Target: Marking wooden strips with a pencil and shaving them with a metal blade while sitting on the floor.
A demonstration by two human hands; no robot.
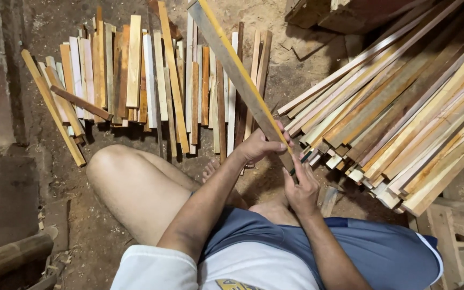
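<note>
Long flat wooden slat [240,80], yellow along one edge, held slanting from the far centre down toward the near centre, above a sawdust-strewn dirt floor [76,215]. Left hand [259,145] wrapped closed around the slat's lower part, thumb across its face. Right hand [301,188] just near of it, fingers pinched shut on a thin dark pencil [300,162], tip touching the slat's near end. Bare knee [114,172] bent out to the left, blue shorts [382,252] and white shirt [178,268] at the near edge. Far left, a row of short wooden strips [135,75] lying side by side on the floor. Right, a big stack of long wooden strips [404,118], fanned, cut ends facing the hands. Far right, dark timber blocks [339,13].
</note>
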